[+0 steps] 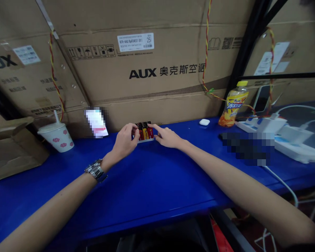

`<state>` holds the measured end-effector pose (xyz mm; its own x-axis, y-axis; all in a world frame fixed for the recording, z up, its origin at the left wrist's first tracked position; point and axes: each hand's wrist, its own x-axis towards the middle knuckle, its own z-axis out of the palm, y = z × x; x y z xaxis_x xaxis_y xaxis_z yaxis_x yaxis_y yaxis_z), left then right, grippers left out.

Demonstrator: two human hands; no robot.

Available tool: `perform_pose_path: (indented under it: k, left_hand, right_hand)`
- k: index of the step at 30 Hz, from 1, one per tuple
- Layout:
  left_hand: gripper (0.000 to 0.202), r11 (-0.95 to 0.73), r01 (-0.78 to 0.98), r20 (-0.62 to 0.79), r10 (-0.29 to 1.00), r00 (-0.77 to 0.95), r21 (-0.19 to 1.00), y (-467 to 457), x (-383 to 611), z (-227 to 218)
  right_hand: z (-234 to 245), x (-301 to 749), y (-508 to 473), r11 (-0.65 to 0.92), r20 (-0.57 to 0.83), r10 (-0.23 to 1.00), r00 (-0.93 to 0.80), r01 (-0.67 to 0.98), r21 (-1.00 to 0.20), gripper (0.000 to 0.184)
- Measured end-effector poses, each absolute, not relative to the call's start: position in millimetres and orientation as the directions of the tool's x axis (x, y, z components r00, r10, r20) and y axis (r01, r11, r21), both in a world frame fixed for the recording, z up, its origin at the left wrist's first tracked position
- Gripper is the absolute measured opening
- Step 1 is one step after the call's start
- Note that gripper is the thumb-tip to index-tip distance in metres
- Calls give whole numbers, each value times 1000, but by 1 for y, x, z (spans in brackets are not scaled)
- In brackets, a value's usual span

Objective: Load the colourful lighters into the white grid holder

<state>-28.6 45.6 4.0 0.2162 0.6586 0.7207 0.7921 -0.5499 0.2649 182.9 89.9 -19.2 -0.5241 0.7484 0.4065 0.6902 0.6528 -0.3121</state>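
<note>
A small block of upright batteries point(146, 133), with red and yellow bodies and black tops, stands on the blue table against a large carton. A pale strip or tray edge shows along its bottom. My left hand point(126, 140) is curled at the block's left end, thumb and forefinger closed around it, which hides part of that side. At the right end, my right hand point(169, 137) stretches its forefinger to the top corner, with the thumb lower and apart. A metal watch point(96, 170) is on my left wrist.
The blue table point(152, 185) runs up to the cartons point(173, 91). To the left are a paper cup point(56, 136) with a straw, a brown bag point(13, 150) and a lit phone point(97, 122). Rightward stand a white case point(204, 122), a drink bottle point(233, 105) and a power strip point(291, 143).
</note>
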Motion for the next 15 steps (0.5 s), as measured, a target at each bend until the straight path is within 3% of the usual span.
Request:
perform_pose_path:
  k: [3, 6, 15]
  left_hand:
    - [16, -537, 828, 714, 643, 277, 162, 66, -35, 9]
    - [26, -517, 854, 666, 658, 350, 62, 84, -37, 15]
    - [57, -505, 863, 365, 804, 469, 4, 124, -36, 32]
  right_hand:
    - [-19, 181, 89, 610, 401, 775, -488, 742, -278, 62]
    - [-17, 183, 89, 566, 414, 804, -426, 761, -316, 57]
    - [-16, 182, 88, 595, 407, 792, -456, 728, -342, 60]
